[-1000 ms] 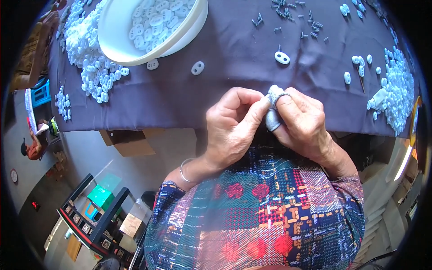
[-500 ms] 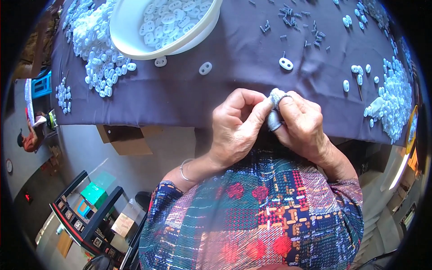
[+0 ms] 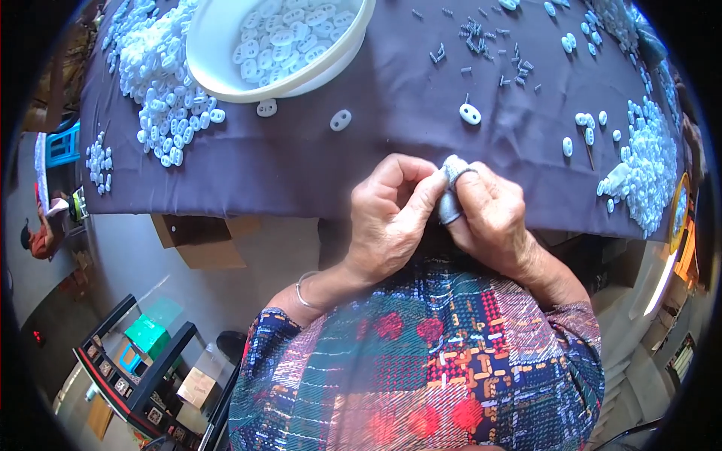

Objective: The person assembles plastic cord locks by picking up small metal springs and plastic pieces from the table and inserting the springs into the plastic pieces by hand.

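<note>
Nearest, a plaid-patterned top [image 3: 353, 361] and a bracelet [image 3: 300, 289] on the left wrist. Next, brought together at the near edge of the dark-clothed worktop [image 3: 293, 177], left hand [image 3: 391, 210] and right hand [image 3: 492, 210]: left fingers pinched closed, against the grey finger covers [image 3: 455, 167] on the curled right fingers; cannot tell of anything held between. To the right, a heap of small white pieces [image 3: 650, 165]. Straight beyond the hands, a white two-holed piece [image 3: 470, 114], just short of a dark spring [image 3: 466, 98]. Farther left, a larger white heap [image 3: 162, 83] beside a white bowl [image 3: 213, 64] of two-holed pieces [image 3: 289, 41]. Farthest, scattered springs [image 3: 475, 41].
</note>
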Tool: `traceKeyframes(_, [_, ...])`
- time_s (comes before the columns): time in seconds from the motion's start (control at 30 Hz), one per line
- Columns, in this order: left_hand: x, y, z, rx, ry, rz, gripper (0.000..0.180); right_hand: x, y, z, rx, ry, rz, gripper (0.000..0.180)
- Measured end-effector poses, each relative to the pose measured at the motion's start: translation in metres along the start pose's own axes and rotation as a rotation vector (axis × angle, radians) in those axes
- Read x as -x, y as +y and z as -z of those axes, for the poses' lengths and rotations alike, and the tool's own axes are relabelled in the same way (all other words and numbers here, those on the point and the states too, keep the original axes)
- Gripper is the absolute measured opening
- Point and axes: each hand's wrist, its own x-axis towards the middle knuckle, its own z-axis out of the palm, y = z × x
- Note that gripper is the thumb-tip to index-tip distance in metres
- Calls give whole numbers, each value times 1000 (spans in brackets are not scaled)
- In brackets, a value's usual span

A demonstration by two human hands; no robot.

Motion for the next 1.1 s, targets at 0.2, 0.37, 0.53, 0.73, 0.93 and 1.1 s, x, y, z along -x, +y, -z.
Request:
traceKeyframes(0.2, [1,0,1,-15,-31,-26,8,6,-2,-4,-23,16,-22,18])
traceKeyframes(0.37, [-4,7,3,42,-75,24,9,-5,3,19,-179,-161,-139,25])
traceKeyframes(0.53, [-5,8,7,147,-113,99,12,-11,-3,37,-748,-196,-704,14])
traceKeyframes(0.73, [-8,12,8,118,-143,124,13,-15,1,36,-836,-219,-709,9])
traceKeyframes(0.93, [-6,9,9,172,-135,74,12,-13,2,30,-856,-210,-709,6])
traceKeyframes(1.1, [-4,10,6,157,-111,76,14,-4,1,19,-889,-46,-684,6])
